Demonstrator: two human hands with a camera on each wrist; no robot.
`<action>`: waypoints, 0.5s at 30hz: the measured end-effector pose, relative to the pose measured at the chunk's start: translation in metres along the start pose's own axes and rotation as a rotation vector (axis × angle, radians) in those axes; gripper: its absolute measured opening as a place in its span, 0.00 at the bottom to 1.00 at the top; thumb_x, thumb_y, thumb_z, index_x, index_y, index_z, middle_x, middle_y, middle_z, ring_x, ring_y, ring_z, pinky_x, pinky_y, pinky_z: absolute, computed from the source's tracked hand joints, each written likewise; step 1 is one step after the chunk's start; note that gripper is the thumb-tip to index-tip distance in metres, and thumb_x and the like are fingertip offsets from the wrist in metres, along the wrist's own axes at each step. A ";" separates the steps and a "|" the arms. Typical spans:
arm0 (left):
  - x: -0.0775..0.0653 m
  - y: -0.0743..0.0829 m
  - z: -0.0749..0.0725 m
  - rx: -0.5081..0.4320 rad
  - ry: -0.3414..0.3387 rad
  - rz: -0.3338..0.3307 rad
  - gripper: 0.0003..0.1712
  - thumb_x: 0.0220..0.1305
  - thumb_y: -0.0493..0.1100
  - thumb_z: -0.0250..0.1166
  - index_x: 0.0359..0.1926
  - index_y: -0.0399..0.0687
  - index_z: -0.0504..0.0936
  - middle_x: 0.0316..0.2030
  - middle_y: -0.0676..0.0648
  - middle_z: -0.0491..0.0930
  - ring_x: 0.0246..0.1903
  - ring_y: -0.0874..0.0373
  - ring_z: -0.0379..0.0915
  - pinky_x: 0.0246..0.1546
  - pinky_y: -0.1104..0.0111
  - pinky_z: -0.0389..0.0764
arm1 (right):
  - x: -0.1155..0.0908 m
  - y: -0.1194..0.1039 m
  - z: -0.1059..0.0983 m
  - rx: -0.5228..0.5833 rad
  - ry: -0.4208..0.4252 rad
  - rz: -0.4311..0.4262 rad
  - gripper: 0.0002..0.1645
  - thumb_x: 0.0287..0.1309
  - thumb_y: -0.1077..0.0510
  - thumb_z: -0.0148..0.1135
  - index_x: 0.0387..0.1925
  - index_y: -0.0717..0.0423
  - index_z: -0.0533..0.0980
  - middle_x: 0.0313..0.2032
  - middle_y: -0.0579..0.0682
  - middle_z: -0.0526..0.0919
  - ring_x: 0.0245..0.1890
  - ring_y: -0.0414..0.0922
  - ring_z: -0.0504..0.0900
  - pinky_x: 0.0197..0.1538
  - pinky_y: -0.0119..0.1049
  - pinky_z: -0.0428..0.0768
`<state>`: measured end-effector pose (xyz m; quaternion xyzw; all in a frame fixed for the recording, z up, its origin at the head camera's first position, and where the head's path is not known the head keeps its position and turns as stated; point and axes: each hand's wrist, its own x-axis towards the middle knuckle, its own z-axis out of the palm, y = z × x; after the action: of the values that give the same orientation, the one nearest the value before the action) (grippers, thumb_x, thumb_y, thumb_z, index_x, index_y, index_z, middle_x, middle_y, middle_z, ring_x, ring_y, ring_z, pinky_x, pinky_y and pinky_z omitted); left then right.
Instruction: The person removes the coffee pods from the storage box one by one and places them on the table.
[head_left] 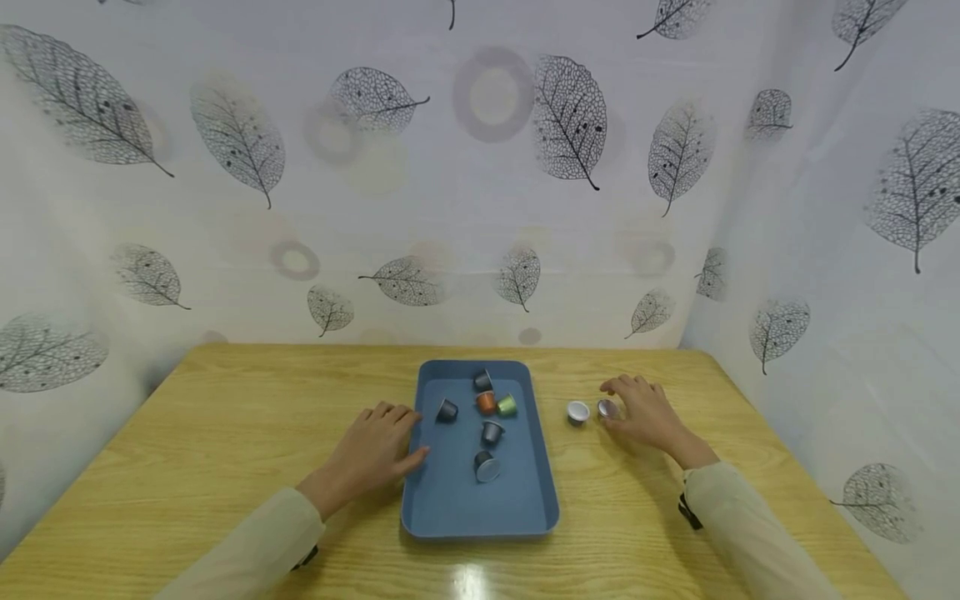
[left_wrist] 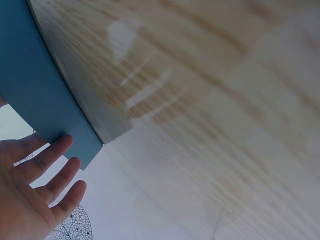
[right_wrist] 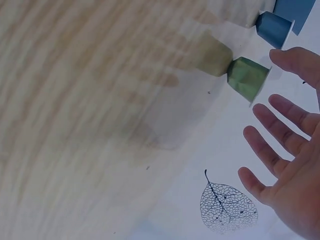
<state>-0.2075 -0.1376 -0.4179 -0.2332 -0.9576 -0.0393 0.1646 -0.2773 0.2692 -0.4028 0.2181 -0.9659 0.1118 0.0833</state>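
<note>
Standing between tray (head_left: pixel 513 504) and right hand (head_left: pixel 647 413): blue capsule (right_wrist: pixel 274 29)

Curtained-in nook, indoors; home or studio, I couldn't tell. Pale curtain (head_left: pixel 442 200), printed with dark leaf shapes (head_left: pixel 572 117), hung behind the table (head_left: pixel 262 442) and down both its sides. Table plain, yellowish, wood-grained. Top glossy; a patch of light (head_left: pixel 469 581) shone back from the near side.

The blue tray (head_left: pixel 480 510) lies flat, with six little cups (head_left: pixel 492 432) inside. Near it, a green cup (right_wrist: pixel 247 79) and blue cup (right_wrist: pixel 274 30) stand wide-end up.
</note>
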 end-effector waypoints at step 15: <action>0.000 -0.001 0.002 0.006 0.007 0.006 0.28 0.56 0.61 0.59 0.49 0.45 0.77 0.46 0.46 0.78 0.46 0.49 0.72 0.46 0.54 0.74 | 0.011 -0.024 -0.005 -0.051 0.033 -0.091 0.27 0.47 0.52 0.66 0.50 0.56 0.73 0.44 0.52 0.78 0.48 0.56 0.73 0.51 0.59 0.66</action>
<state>-0.2085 -0.1377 -0.4199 -0.2351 -0.9565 -0.0366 0.1690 -0.2756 0.2451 -0.3913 0.2580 -0.9559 0.0870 0.1098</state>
